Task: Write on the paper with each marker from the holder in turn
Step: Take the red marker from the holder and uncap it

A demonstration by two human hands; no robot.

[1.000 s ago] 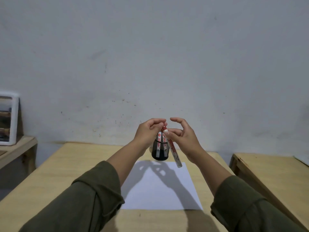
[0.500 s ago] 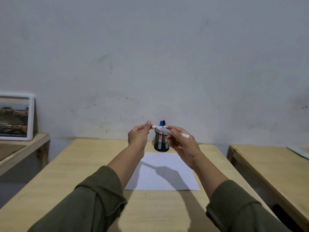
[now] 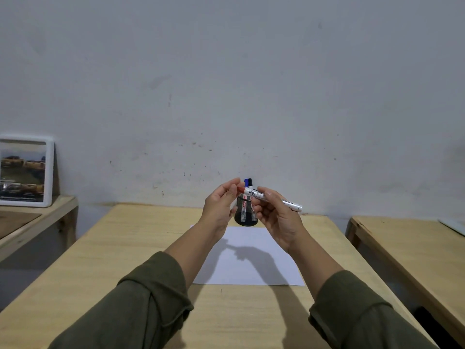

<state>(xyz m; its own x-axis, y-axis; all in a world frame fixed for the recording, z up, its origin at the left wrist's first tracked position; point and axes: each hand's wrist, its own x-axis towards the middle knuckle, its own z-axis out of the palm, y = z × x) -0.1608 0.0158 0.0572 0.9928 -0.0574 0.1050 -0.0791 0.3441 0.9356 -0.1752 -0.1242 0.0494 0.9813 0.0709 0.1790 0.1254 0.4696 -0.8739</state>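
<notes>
Uncapping step, by the look of it: right hand [image 3: 279, 217] grips red marker [image 3: 270, 198] level above the holder [image 3: 245, 215]; left hand [image 3: 219, 207] fingertips pinch its red cap; blank paper [image 3: 251, 258] near; next, pull cap straight off.

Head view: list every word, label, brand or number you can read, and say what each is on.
No text reads clearly.
Marker held in the right hand: black printing on the white barrel, too blurred to read.
Markers in the holder: red-and-white labels, too small.
Framed picture: no legible text.
</notes>
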